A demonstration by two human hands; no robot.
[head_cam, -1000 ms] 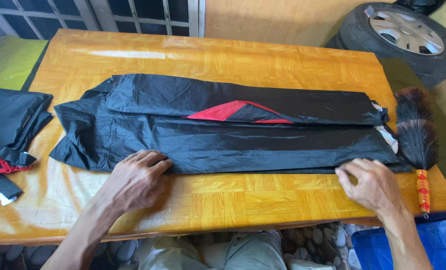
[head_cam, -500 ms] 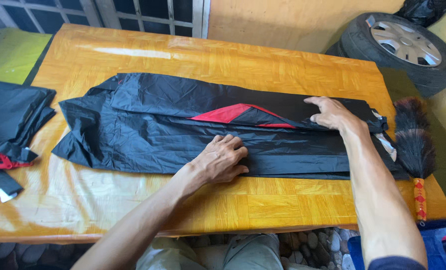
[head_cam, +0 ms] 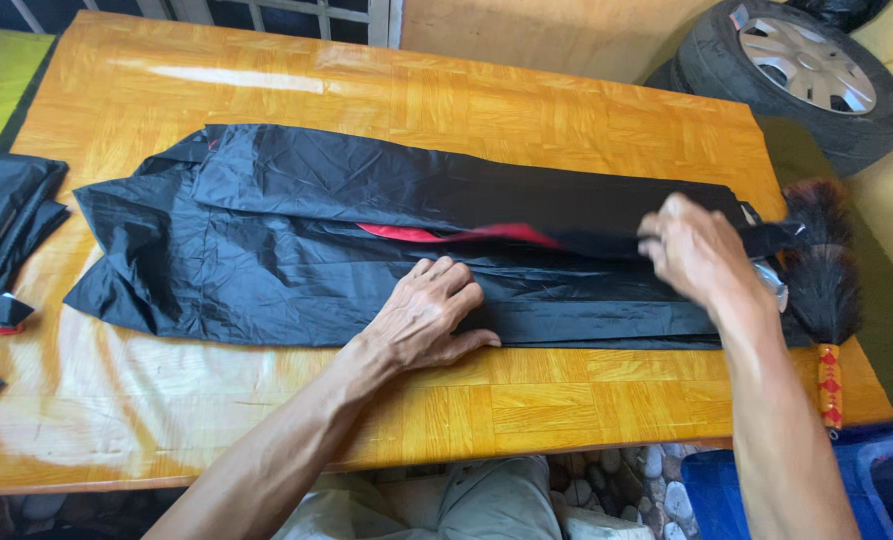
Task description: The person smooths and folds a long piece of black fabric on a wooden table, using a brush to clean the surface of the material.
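Fingers curled, the right hand [head_cam: 702, 250] pinched the upper fold of a long black garment of thin, crinkled waterproof fabric [head_cam: 297, 235], near its narrow right end. Half a second earlier that hand had lain flat farther up the cloth. The left hand [head_cam: 429, 315], fingers together and flat, pressed the lower layer near the garment's near edge, about where it had been before. The garment lay lengthwise across the glossy orange parquet-patterned wooden table [head_cam: 527, 400], long axis left to right, wide end pointing left, with a red strip [head_cam: 467, 235] showing along the middle fold. Just beside its right end lay a black feather duster with a red-and-yellow handle [head_cam: 825, 300]. A second bundle of black cloth [head_cam: 2, 225] sat at the table's left edge, a car tyre with a silver wheel [head_cam: 802, 65] beyond the far right corner.
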